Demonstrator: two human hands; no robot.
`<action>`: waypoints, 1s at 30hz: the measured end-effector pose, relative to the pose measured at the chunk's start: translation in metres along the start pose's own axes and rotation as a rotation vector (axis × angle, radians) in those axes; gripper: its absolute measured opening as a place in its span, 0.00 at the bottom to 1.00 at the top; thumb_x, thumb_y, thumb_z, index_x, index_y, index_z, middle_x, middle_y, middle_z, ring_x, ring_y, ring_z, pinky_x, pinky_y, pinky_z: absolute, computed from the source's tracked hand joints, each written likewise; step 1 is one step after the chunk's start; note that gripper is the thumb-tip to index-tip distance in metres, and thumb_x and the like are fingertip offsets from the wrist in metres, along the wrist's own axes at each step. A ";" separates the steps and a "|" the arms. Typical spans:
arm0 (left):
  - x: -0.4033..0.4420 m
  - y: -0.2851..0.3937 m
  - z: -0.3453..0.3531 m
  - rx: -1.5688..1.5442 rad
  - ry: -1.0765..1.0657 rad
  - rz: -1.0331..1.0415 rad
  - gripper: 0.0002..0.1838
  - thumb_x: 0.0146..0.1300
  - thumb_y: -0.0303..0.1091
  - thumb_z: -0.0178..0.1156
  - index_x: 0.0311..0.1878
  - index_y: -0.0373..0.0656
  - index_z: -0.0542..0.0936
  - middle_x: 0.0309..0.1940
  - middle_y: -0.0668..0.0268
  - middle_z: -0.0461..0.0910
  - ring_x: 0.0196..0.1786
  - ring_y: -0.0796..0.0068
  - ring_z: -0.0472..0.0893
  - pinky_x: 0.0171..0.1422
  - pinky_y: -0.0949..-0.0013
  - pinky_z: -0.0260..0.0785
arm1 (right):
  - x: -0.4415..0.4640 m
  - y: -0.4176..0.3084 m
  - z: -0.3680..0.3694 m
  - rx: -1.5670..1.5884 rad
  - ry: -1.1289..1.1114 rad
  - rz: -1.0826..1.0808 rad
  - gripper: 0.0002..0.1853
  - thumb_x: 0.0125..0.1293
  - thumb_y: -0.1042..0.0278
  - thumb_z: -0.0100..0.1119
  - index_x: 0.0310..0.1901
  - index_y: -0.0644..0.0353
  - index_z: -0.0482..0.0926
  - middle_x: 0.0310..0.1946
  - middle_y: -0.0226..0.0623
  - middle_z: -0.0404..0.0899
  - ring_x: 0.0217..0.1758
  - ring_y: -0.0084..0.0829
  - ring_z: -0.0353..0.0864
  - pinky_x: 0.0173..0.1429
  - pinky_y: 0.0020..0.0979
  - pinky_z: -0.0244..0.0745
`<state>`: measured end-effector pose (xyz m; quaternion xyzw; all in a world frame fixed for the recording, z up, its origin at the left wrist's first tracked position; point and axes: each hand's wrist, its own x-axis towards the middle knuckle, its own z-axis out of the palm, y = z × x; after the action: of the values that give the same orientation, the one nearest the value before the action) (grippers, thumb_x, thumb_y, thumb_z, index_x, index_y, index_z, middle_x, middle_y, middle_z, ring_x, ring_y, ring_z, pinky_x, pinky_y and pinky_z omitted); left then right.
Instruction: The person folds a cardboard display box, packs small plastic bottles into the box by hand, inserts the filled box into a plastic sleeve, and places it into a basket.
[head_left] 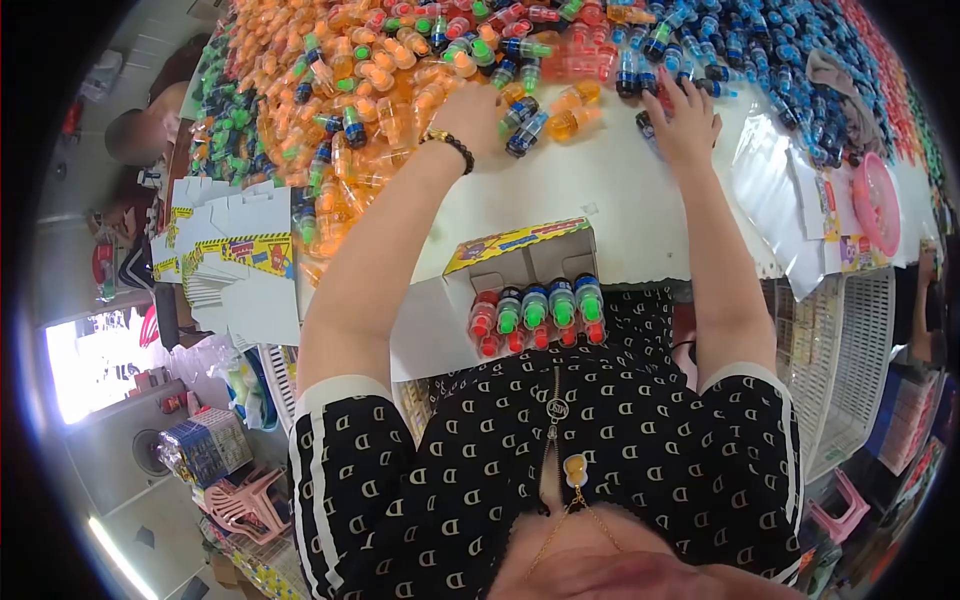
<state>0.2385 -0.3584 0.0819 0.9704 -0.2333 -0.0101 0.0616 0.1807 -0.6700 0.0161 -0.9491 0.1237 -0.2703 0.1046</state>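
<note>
My left hand (468, 112) reaches into the edge of a heap of small orange bottles (398, 110); its fingers are partly hidden, so I cannot tell whether they grip anything. A few loose bottles with orange and blue liquid (566, 122) lie just right of it. My right hand (682, 120) is at the front of the blue bottles (705, 40), fingers spread and touching or close to them. One dark-capped bottle (648, 128) lies beside its thumb. Close to my body, an open cardboard display box (520, 248) holds rows of small bottles with red and green caps (536, 312).
Folded flat boxes (235, 245) are stacked at the left table edge. At the right are a pink basket (876, 204), a grey cloth (842, 88) and white plastic crates (850, 350). Another person (140, 135) sits at far left. Pink stools (245, 505) stand on the floor.
</note>
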 end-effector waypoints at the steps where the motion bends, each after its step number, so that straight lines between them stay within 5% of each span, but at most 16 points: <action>1: 0.002 -0.006 -0.007 -0.042 -0.001 -0.026 0.14 0.62 0.29 0.52 0.49 0.42 0.80 0.49 0.58 0.79 0.54 0.56 0.76 0.59 0.58 0.69 | -0.002 -0.003 -0.001 0.033 0.055 -0.027 0.25 0.66 0.44 0.54 0.61 0.43 0.74 0.65 0.46 0.67 0.67 0.48 0.66 0.68 0.55 0.57; 7: -0.006 -0.042 -0.025 -0.074 -0.018 0.134 0.15 0.61 0.28 0.53 0.50 0.44 0.81 0.51 0.60 0.76 0.58 0.55 0.74 0.61 0.59 0.68 | -0.022 0.016 -0.029 0.400 0.150 -0.148 0.17 0.68 0.63 0.55 0.57 0.54 0.77 0.61 0.43 0.73 0.64 0.44 0.71 0.67 0.40 0.64; 9: -0.009 -0.039 -0.015 0.154 -0.060 0.199 0.14 0.61 0.28 0.53 0.49 0.44 0.81 0.51 0.59 0.77 0.58 0.57 0.75 0.63 0.58 0.66 | -0.031 0.014 -0.041 0.466 0.140 -0.180 0.15 0.68 0.70 0.54 0.56 0.58 0.78 0.58 0.41 0.75 0.62 0.41 0.73 0.66 0.33 0.65; 15: 0.006 -0.026 -0.014 0.482 -0.100 0.400 0.12 0.61 0.31 0.55 0.47 0.44 0.80 0.47 0.58 0.78 0.53 0.57 0.77 0.57 0.60 0.70 | -0.026 0.032 -0.063 0.590 0.088 0.026 0.15 0.68 0.73 0.54 0.56 0.57 0.77 0.56 0.39 0.77 0.62 0.36 0.73 0.66 0.32 0.65; 19: 0.003 -0.029 -0.027 0.068 -0.059 0.344 0.10 0.62 0.37 0.54 0.42 0.43 0.80 0.41 0.58 0.79 0.47 0.59 0.79 0.52 0.62 0.71 | -0.018 0.054 -0.062 0.530 0.039 -0.010 0.15 0.67 0.72 0.54 0.54 0.55 0.78 0.55 0.39 0.77 0.60 0.36 0.74 0.63 0.31 0.67; 22: -0.003 -0.011 -0.046 -0.574 0.006 -0.087 0.13 0.62 0.41 0.55 0.41 0.41 0.78 0.38 0.57 0.79 0.43 0.57 0.80 0.48 0.61 0.72 | -0.013 0.051 -0.061 0.483 0.056 -0.091 0.13 0.66 0.72 0.55 0.52 0.53 0.80 0.50 0.37 0.79 0.55 0.39 0.77 0.57 0.31 0.72; 23: -0.003 -0.010 -0.043 -0.570 0.009 -0.096 0.13 0.62 0.41 0.55 0.41 0.41 0.78 0.38 0.57 0.79 0.43 0.57 0.80 0.48 0.61 0.72 | -0.010 0.043 -0.063 0.417 0.031 -0.092 0.13 0.66 0.71 0.56 0.51 0.53 0.80 0.48 0.36 0.80 0.54 0.39 0.77 0.56 0.32 0.72; 26: 0.006 -0.006 -0.031 -1.155 -0.248 -0.161 0.15 0.61 0.42 0.55 0.41 0.38 0.76 0.39 0.55 0.79 0.45 0.54 0.79 0.48 0.58 0.72 | -0.002 0.020 -0.063 0.287 -0.011 -0.098 0.11 0.65 0.69 0.57 0.49 0.53 0.81 0.44 0.35 0.81 0.51 0.38 0.78 0.53 0.34 0.73; 27: 0.006 0.001 -0.028 -1.152 -0.246 -0.161 0.15 0.61 0.42 0.55 0.41 0.38 0.76 0.39 0.55 0.79 0.45 0.54 0.79 0.48 0.58 0.72 | 0.002 0.011 -0.059 0.166 -0.100 -0.159 0.11 0.64 0.68 0.59 0.48 0.53 0.81 0.43 0.34 0.81 0.50 0.38 0.78 0.52 0.34 0.74; 30: 0.000 0.031 -0.025 -0.196 -0.051 0.282 0.16 0.61 0.41 0.57 0.41 0.37 0.75 0.40 0.53 0.79 0.46 0.52 0.78 0.48 0.56 0.72 | 0.014 -0.003 -0.047 -0.082 -0.272 -0.270 0.11 0.62 0.64 0.62 0.45 0.53 0.82 0.40 0.33 0.82 0.47 0.39 0.78 0.50 0.35 0.74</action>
<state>0.2256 -0.3832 0.1107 0.9168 -0.3666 -0.0486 0.1509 0.1676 -0.6779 0.0629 -0.9882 -0.0090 -0.1460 0.0444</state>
